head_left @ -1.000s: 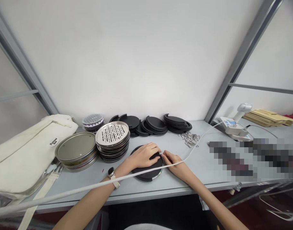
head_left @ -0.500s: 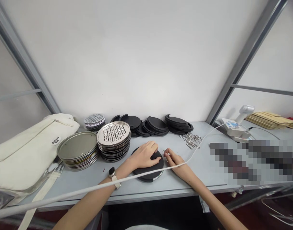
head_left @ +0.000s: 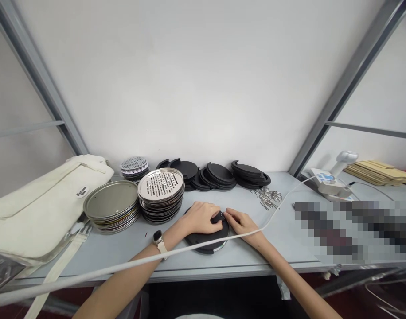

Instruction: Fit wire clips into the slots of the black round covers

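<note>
On the desk [head_left: 249, 254] in front of me, the black disc [head_left: 198, 238] lies flat under my left hand [head_left: 203, 218], its thumb and fingers apart. My right hand [head_left: 244, 223] has its fingertips drawn close at the disc's edge; whether that grip is clamped on something small, I cannot tell. Light pressure from my left could let the disc swivel; an off-line push from my right could slip and scratch the rim. The white cable [head_left: 136, 262] might snag my wrist.
</note>
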Demonstrator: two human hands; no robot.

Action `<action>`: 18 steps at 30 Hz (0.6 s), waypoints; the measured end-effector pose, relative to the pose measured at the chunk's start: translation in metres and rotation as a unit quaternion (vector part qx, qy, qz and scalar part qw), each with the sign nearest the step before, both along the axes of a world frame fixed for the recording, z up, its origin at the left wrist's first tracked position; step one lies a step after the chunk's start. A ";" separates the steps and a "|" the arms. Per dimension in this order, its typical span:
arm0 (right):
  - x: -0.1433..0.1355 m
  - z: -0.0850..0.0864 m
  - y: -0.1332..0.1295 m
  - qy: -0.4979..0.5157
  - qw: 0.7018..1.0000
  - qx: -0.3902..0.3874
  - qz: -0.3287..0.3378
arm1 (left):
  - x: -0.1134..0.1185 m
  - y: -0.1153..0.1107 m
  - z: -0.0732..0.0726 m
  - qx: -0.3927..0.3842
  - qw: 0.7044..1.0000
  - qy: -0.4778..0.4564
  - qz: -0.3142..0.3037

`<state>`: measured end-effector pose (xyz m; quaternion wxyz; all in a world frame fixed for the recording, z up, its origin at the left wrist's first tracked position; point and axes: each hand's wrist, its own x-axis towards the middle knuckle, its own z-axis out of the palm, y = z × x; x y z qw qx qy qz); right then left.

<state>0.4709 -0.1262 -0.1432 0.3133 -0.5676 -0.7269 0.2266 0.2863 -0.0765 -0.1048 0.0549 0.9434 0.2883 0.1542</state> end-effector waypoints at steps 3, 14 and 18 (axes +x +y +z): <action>0.002 0.000 0.000 0.011 1.000 -0.002 -0.002 | 0.000 0.000 0.001 -0.014 1.000 0.011 0.012; 0.010 -0.002 0.013 0.021 0.997 -0.037 0.058 | 0.002 0.004 -0.006 -0.024 0.999 0.021 0.038; 0.013 -0.004 0.014 0.036 0.995 -0.053 0.079 | 0.001 0.004 -0.005 -0.022 0.999 0.018 0.034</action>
